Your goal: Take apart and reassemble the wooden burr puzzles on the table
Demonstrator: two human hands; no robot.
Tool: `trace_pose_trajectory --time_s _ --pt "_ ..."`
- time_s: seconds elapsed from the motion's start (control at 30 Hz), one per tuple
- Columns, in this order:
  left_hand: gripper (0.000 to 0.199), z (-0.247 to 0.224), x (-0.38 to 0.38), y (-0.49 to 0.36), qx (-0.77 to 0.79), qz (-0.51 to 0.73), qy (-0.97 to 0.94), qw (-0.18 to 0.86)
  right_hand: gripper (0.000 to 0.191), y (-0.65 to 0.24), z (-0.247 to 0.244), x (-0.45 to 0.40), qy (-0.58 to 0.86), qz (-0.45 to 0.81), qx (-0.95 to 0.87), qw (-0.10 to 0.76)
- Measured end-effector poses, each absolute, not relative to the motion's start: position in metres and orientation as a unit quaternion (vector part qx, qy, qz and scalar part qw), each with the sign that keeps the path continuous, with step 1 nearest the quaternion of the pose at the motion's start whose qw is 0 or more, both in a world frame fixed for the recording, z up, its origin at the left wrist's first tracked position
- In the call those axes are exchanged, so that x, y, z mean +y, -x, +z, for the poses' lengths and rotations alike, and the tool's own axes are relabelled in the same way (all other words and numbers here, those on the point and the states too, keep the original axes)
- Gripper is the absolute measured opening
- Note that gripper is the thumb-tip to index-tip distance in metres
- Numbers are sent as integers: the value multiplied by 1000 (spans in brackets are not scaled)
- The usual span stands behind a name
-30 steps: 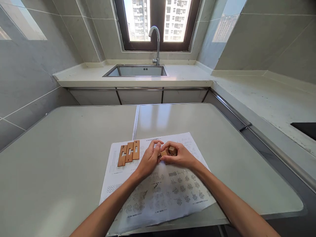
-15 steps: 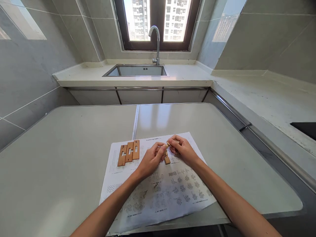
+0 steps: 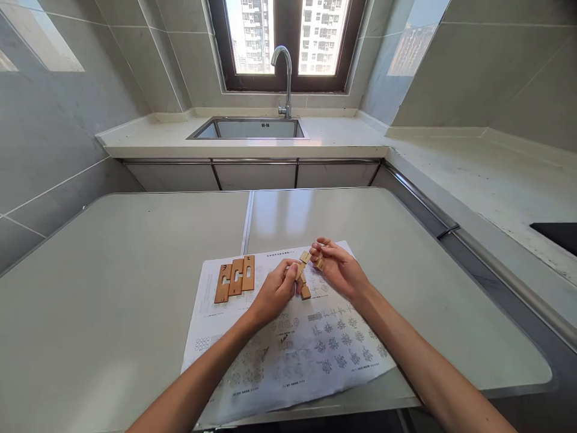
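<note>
My left hand (image 3: 282, 284) has its thumb and fingers closed on a small light wooden puzzle piece (image 3: 305, 257), which sticks up past the fingertips. Just below those fingers is another notched wooden block (image 3: 305, 292); whether it touches the hand or lies on the paper I cannot tell. My right hand (image 3: 340, 267) is a little apart to the right, index finger loosely raised, with a small wooden block (image 3: 319, 264) tucked against its lower fingers. Three flat brown wooden plates (image 3: 235, 278) with cut-out slots and numbers lie side by side left of my left hand.
Under the hands, a white printed sheet (image 3: 288, 373) covered with small diagrams lies on the pale table (image 3: 135, 270). Beyond the table are a counter with a sink (image 3: 247, 128) and a faucet (image 3: 288, 78) below a window. Another counter (image 3: 496, 174) runs along the right.
My right hand has moved slightly right, away from my left hand, and its fingers have loosened. The piece in my left hand now shows more clearly. The plates have not moved.
</note>
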State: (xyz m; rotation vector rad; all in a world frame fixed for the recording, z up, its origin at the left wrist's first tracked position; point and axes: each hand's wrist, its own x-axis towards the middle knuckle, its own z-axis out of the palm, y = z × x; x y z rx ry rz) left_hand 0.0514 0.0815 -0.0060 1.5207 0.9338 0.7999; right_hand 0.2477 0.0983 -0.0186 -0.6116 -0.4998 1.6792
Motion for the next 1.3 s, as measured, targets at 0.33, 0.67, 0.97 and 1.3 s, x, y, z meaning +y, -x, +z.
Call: trace_pose_trajectory --time_s 0.33,0.67,0.97,1.3 --pt "39 -3 81 -54 409 339 -635 561 15 -250 -22 101 303 711 -160 614" --pt "40 -1 80 -51 408 328 -654 546 34 -251 -23 101 289 729 -211 584" --pt "40 -1 81 -52 409 329 -657 541 26 -250 -17 98 301 716 -282 563" --pt "36 -3 81 -52 403 329 -642 563 28 -247 -22 97 330 691 -298 569"
